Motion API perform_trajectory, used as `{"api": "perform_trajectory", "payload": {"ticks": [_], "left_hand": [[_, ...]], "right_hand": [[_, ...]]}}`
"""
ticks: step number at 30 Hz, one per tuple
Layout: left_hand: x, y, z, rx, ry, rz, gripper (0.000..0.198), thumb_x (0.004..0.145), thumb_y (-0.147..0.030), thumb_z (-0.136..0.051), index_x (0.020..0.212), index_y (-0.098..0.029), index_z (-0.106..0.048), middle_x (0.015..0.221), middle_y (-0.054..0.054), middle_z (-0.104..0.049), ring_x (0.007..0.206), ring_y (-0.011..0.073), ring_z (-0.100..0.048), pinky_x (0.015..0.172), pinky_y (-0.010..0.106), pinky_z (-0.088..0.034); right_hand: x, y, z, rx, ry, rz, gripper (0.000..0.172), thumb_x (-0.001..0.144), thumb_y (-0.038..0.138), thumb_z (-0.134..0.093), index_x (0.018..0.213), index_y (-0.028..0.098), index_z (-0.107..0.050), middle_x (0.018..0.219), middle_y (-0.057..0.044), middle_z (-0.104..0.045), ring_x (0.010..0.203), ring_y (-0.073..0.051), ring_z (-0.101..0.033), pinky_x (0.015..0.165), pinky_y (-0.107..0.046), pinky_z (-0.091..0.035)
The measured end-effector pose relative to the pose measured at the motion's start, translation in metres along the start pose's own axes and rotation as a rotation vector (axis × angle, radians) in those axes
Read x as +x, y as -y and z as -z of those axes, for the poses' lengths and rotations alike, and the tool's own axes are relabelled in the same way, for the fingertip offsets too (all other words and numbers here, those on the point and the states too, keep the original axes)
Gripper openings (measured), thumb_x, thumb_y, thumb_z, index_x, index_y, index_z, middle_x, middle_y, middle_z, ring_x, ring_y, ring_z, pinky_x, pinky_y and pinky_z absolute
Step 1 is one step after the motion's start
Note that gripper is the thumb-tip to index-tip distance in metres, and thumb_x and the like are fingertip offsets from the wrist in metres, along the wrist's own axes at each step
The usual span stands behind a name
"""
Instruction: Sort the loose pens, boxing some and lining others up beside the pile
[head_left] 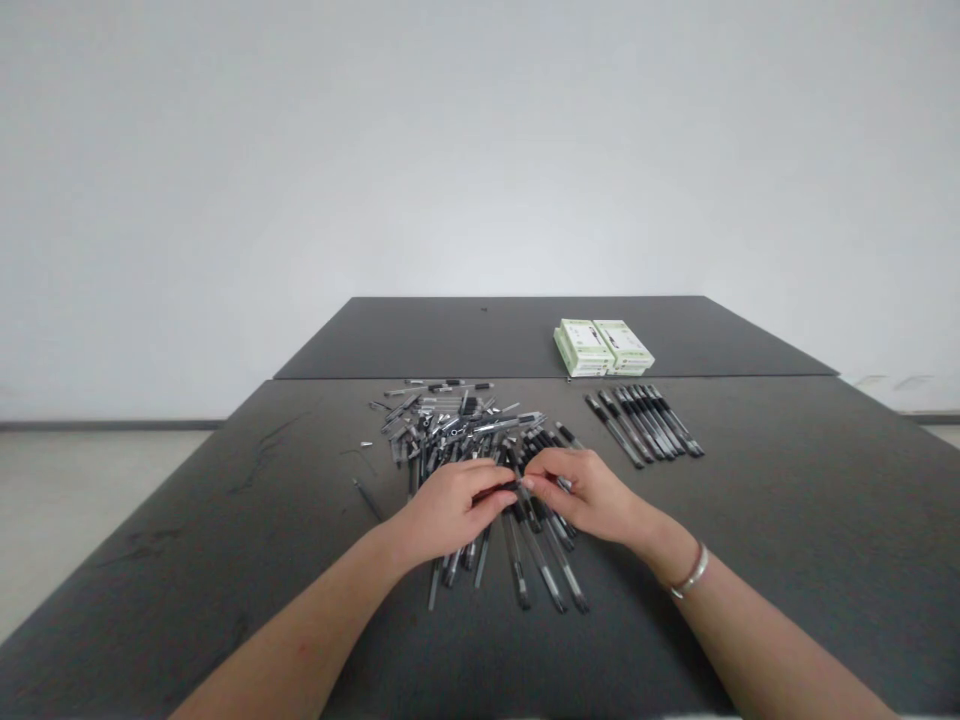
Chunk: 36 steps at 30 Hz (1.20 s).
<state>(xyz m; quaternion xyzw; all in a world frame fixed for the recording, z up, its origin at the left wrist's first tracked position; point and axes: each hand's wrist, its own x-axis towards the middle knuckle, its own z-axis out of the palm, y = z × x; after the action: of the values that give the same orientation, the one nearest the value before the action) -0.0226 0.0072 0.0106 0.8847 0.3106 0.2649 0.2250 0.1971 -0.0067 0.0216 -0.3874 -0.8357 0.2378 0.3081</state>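
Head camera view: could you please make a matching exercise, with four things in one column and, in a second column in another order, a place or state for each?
Things:
1. Left hand
2. Right hand
3. Row of black pens
4. Green-and-white boxes

Places or states:
A. Silver bangle on its wrist
B. On the farther tabletop
C. Lined up right of the pile of pen parts
D. Curled around a black pen

Pairs: 1-D, 2-A, 3-C, 4-B

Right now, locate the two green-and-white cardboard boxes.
In the head view, the two boxes sit right of centre on the far tabletop, just beyond the lined-up black pens.
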Motion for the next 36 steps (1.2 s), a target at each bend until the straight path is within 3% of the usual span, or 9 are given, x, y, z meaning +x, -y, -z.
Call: {"api": "perform_trajectory", "payload": {"ticks": [4, 10, 22, 30, 36], "left_hand": [[0.0004, -0.0001, 0.0002, 0.014, 0.013, -0.004, 0.017, 0.093, -0.025, -0.056, 0.097, -0.017, -0.070, 0.080, 0.003, -0.065, 0.074, 0.0144, -0.061, 0.067, 0.023, -0.045], [0.0006, 0.0008, 0.0006, -0.028, 0.003, -0.005, 0.018, 0.093, -0.024, -0.055, 0.104, -0.018, -0.069, 0.088, 0.004, -0.069, 0.080, 0.0158, -0.064, 0.074, 0.025, -0.048], [-0.0013, 0.0060, -0.0031, 0.060, 0.000, -0.022, 0.022, 0.095, -0.028, -0.053, 0.106, -0.019, -0.070, 0.083, 0.004, -0.067, 0.078, 0.0158, -0.064, 0.072, 0.025, -0.049], [-0.0007, 0.0032, 0.0050, 0.188, -0.014, 0.076, 0.029, 0.098, -0.030, -0.045, 0.117, -0.021, -0.066, 0.101, 0.004, -0.072, 0.092, 0.0179, -0.068, 0.082, 0.027, -0.052], [-0.0011, 0.0074, 0.0028, 0.236, -0.084, 0.078, 0.024, 0.097, -0.026, -0.048, 0.103, -0.021, -0.071, 0.093, 0.003, -0.074, 0.087, 0.0173, -0.069, 0.078, 0.027, -0.053]], "right_hand": [[0.0004, -0.0002, -0.0004, -0.040, 0.051, -0.020, 0.032, 0.098, 0.034, -0.045, 0.074, 0.017, -0.059, 0.064, 0.001, -0.055, 0.059, -0.010, -0.050, 0.059, -0.021, -0.038], [-0.0028, -0.0011, 0.0029, 0.001, 0.058, 0.010, 0.013, 0.093, 0.029, -0.054, 0.096, 0.018, -0.060, 0.081, -0.002, -0.064, 0.071, -0.013, -0.058, 0.066, -0.023, -0.044], [-0.0011, -0.0004, -0.0020, -0.102, 0.060, 0.054, 0.014, 0.096, 0.023, -0.048, 0.092, 0.018, -0.060, 0.081, -0.003, -0.062, 0.074, -0.015, -0.057, 0.070, -0.025, -0.043], [-0.0024, -0.0024, 0.0003, -0.104, -0.056, -0.026, 0.015, 0.096, 0.025, -0.048, 0.087, 0.019, -0.059, 0.075, -0.001, -0.060, 0.071, -0.014, -0.055, 0.067, -0.024, -0.042], [-0.0030, -0.0056, -0.0006, -0.076, -0.072, -0.047, 0.021, 0.097, 0.028, -0.046, 0.082, 0.019, -0.059, 0.071, 0.000, -0.058, 0.067, -0.013, -0.053, 0.064, -0.023, -0.040]]}}
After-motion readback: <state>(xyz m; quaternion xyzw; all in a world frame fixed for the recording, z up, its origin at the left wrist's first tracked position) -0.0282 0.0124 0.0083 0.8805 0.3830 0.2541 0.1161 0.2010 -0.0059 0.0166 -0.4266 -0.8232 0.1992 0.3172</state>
